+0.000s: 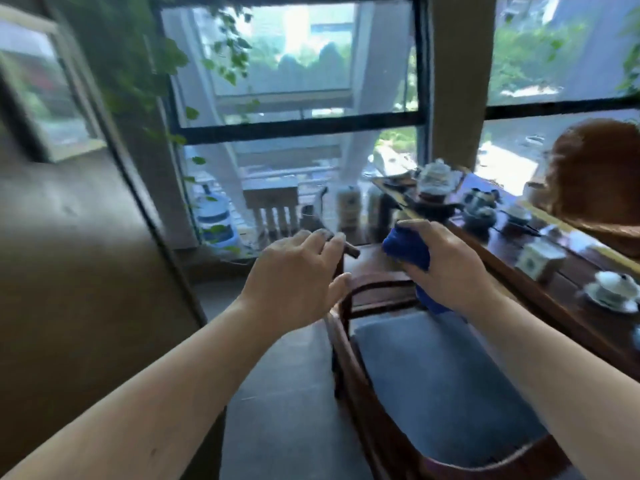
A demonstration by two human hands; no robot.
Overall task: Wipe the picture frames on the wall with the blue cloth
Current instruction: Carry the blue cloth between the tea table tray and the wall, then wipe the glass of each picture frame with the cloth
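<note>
Brown matte wall (79, 237) carries a pale-edged picture frame (52, 91) at its upper left, glass glossy with reflections, blurred; wooden chair (433, 368) with grey padded seat stands beside the dark bench (519, 271) of tea ware. Right hand (446, 265) is clenched around the bunched, soft blue cloth (408, 247); left hand (298, 275) is spread, empty. Best: turn left, flatten cloth, wipe frame edges first.

Daylit black-framed windows (298, 126); brown wall (79, 237); cushioned chair (433, 375)
</note>
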